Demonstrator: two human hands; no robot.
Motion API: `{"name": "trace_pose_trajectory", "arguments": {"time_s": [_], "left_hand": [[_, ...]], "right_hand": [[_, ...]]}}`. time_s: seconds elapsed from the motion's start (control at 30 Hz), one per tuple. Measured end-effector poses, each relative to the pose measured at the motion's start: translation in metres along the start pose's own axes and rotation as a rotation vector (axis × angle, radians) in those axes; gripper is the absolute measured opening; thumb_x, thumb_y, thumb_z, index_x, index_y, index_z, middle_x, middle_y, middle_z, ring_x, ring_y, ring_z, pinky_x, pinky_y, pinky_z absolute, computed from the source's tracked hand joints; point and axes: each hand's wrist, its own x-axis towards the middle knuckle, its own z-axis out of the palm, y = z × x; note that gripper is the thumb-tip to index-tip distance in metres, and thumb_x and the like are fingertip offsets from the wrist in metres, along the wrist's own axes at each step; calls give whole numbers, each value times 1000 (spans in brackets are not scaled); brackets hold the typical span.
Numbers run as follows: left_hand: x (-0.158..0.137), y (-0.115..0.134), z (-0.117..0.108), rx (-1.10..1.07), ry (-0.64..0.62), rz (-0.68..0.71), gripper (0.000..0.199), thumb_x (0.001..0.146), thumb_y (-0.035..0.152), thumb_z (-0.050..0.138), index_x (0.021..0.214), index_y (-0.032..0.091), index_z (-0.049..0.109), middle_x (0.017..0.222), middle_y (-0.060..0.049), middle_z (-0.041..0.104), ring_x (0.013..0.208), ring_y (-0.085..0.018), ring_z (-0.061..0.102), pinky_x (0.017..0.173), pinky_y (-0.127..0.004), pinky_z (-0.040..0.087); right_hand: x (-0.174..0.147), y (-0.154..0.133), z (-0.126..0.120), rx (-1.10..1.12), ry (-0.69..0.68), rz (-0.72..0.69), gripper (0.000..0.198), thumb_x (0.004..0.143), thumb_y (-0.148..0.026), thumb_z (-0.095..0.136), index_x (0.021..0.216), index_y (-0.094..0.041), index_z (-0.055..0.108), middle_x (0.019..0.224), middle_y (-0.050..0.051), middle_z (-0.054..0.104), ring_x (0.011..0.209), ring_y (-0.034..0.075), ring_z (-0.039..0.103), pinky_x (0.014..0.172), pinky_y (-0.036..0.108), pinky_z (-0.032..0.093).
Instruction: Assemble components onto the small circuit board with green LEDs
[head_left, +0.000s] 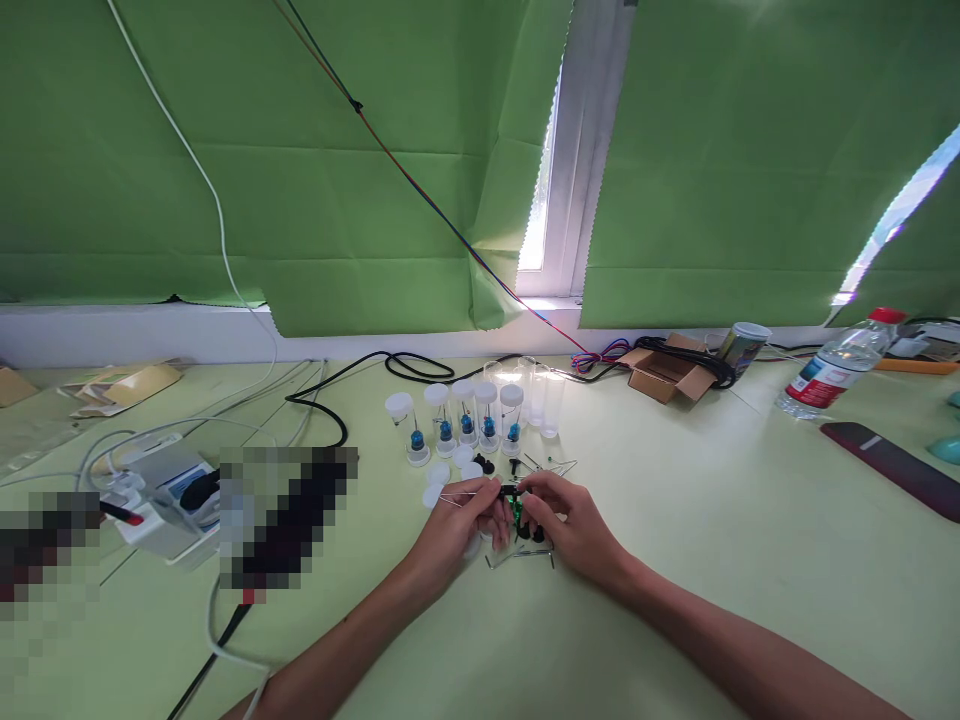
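Note:
Close together over the table, both hands are closed around a small black part (pixel 511 491). My left hand (pixel 466 512) pinches its left end, and thin pale wire-like pieces (pixel 455 495) stick out to the left of the fingers. At the right end, my right hand (pixel 564 515) has thumb and fingertips pressed together. Small green and black pieces (pixel 523 530) show beneath the fingers, partly hidden. Just below the hands lie L-shaped hex keys (pixel 523 555). White round caps (pixel 439 473) and small black parts (pixel 484 464) rest beyond the left hand.
Behind the hands stand several clear tubes (pixel 418 440) with white caps and blue parts inside, near clear empty tubes (pixel 551 405). A cardboard box (pixel 664 372), a can (pixel 744 345) and a water bottle (pixel 836 368) are at back right. A white power adapter (pixel 169 510) with cables sits left.

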Motion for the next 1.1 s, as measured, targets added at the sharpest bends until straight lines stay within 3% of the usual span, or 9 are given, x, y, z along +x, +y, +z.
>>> {"name": "trace_pose_trajectory", "arguments": {"time_s": [0.2,0.6,0.97,1.1], "left_hand": [[0,2,2,-2,9,-7,36,90,40,60,67,11,65,62,-4,60,53,-14,58,48,-25,45],[0,4,2,16,13,-12,36,89,40,60,66,12,65,61,-4,60,52,-14,57,49,-25,45],[-1,7,5,11,20,-20,37,86,41,63,63,12,64,59,-4,59,51,-14,57,48,-25,45],[-1,6,4,12,16,-18,37,87,41,63,64,12,64,60,-4,59,52,-14,57,48,-25,45]], "right_hand": [[-2,-3,-1,-9,16,-43,24,90,-32,59,111,-19,58,74,-1,57,65,14,59,63,28,49],[-1,0,0,-9,12,-39,17,92,-35,56,98,-19,58,75,1,62,62,14,60,62,28,50],[-1,-2,0,-8,-12,-15,23,95,-38,51,87,-18,59,71,1,60,61,14,57,59,26,48],[-2,-1,0,12,-15,-4,22,95,-38,51,96,-18,58,71,0,60,61,13,57,59,26,48]]}}
